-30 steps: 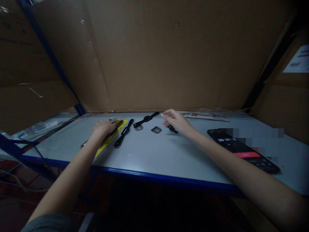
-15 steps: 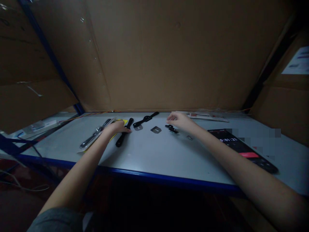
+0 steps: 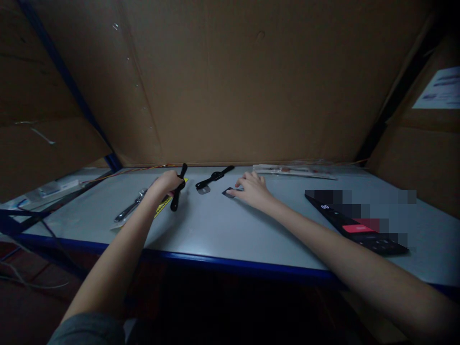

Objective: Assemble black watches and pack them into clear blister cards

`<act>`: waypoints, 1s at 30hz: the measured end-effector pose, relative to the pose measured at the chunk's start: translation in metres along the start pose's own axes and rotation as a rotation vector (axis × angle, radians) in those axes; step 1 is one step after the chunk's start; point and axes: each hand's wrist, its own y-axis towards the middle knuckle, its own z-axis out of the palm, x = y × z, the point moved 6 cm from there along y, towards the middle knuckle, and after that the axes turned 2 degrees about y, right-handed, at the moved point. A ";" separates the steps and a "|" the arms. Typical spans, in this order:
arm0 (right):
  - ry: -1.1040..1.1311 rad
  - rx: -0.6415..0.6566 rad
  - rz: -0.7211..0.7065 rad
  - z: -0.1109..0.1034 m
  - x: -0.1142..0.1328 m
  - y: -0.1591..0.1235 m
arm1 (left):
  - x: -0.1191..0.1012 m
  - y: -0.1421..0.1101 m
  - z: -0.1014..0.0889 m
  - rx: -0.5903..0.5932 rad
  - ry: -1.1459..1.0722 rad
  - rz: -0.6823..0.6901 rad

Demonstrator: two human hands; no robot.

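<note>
My left hand (image 3: 166, 184) is closed round a long black strap-like piece (image 3: 178, 193) and holds it up off the grey table (image 3: 230, 230), one end pointing up. My right hand (image 3: 251, 189) lies on the table with fingers spread, its fingertips on a small dark flat square plate (image 3: 227, 192). A second black strap piece (image 3: 214, 177) lies flat between the hands, with a small grey plate (image 3: 203, 190) at its near end. A yellow card (image 3: 164, 203) lies under my left hand.
A metal tool in a clear pack (image 3: 130, 209) lies left of the yellow card. A dark phone (image 3: 354, 225) with a red button sits at the right. A flat clear packet (image 3: 293, 170) rests along the cardboard back wall. The table has a blue front edge (image 3: 215, 261).
My left hand has picked the black strap piece off the table and tilted it upright. My right hand has moved left from the small black part onto the dark square plate.
</note>
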 end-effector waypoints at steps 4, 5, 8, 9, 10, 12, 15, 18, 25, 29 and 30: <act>-0.059 0.017 0.004 0.007 0.007 0.000 | -0.019 -0.009 -0.021 -0.177 -0.234 0.151; -0.056 0.032 0.031 0.008 0.006 0.001 | -0.026 -0.013 -0.022 -0.187 -0.298 0.198; -0.006 0.129 0.151 0.012 -0.003 0.004 | -0.047 -0.017 -0.010 -0.067 -0.578 0.293; 0.017 0.175 0.181 0.013 -0.006 0.005 | -0.054 -0.018 -0.004 -0.017 -0.668 0.316; 0.036 0.223 0.199 0.013 -0.007 0.005 | -0.062 -0.018 0.001 0.028 -0.756 0.352; 0.057 0.313 0.209 0.013 -0.007 0.004 | -0.073 -0.017 0.013 0.099 -0.894 0.371; 0.049 0.395 0.197 0.009 -0.003 0.000 | -0.083 -0.016 0.026 0.125 -1.003 0.388; 0.056 0.440 0.167 0.005 0.003 -0.004 | -0.085 -0.017 0.033 0.067 -1.062 0.397; 0.114 0.452 0.144 -0.001 0.010 -0.009 | -0.072 -0.017 0.053 0.070 -1.132 0.270; 0.213 0.480 0.150 0.002 0.010 -0.011 | -0.071 -0.018 0.061 0.100 -1.128 0.237; 0.240 0.489 0.151 0.004 0.010 -0.011 | -0.071 -0.018 0.063 0.100 -1.130 0.236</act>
